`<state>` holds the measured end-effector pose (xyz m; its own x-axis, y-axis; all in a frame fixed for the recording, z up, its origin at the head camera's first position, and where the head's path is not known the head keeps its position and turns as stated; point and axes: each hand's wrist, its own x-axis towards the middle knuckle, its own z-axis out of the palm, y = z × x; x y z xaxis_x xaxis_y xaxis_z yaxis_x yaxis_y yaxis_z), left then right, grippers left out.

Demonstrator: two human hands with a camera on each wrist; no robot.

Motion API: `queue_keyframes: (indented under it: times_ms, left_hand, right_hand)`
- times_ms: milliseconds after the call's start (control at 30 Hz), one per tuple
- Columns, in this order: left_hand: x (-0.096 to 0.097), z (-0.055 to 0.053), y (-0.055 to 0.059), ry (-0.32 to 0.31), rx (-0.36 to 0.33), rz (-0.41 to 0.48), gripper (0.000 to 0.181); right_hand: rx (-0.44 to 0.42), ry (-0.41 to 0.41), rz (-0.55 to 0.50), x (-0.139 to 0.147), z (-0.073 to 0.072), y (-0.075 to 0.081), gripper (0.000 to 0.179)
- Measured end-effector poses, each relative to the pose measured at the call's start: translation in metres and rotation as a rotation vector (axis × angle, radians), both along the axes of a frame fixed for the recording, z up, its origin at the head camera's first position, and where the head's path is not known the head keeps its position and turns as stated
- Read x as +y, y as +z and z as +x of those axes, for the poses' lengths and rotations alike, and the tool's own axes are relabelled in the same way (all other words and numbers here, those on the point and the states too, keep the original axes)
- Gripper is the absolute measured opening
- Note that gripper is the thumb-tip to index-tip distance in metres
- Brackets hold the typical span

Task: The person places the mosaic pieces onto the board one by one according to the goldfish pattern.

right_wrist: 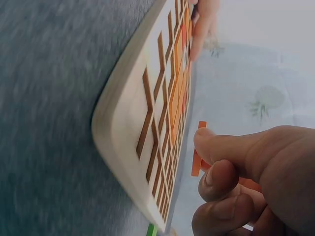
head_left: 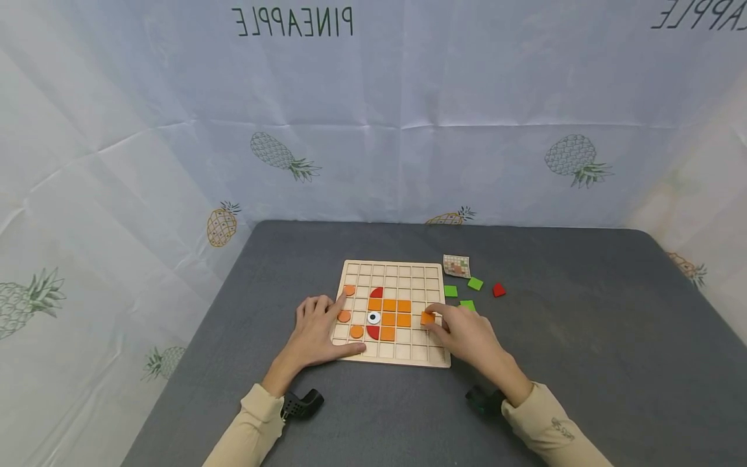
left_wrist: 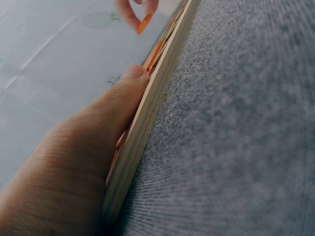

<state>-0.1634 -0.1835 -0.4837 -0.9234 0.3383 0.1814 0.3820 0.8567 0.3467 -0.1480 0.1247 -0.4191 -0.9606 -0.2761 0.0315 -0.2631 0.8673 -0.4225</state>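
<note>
A wooden grid board (head_left: 420, 272) lies on the table. My left hand (head_left: 317, 332) rests on its left side with fingers spread, the thumb along the near edge. Between thumb and fingertips my right hand (head_left: 471, 336) pinches an orange square tile (right_wrist: 199, 152), held above the board's right part. Another orange patch (right_wrist: 250, 184) shows behind the curled fingers; its shape is mostly hidden. Several orange squares (head_left: 388, 333) sit in the middle cells, with a white eye disc (head_left: 374, 318) and two red rounded pieces (head_left: 376, 292). Orange discs (head_left: 356, 331) lie in the left cells.
Beyond the board's right edge lie green squares (head_left: 475, 283), one partly behind my right hand, and a red piece (head_left: 498, 290). A small picture card (head_left: 456, 266) sits by the far right corner. A pineapple-print cloth (head_left: 373, 175) hangs behind the grey table (head_left: 583, 311).
</note>
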Motion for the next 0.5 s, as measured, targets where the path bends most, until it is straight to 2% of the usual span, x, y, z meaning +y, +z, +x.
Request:
queue_keyframes:
  times_ms: [300, 500]
  left_hand:
    - [0.000, 0.000, 0.001, 0.000, -0.002, 0.008, 0.116]
    - [0.000, -0.001, 0.001, 0.007, -0.016, -0.014, 0.115]
  right_hand:
    - [-0.036, 0.055, -0.013, -0.020, 0.003, -0.004, 0.030]
    - [-0.028, 0.116, -0.016, -0.028, 0.005, -0.007, 0.028]
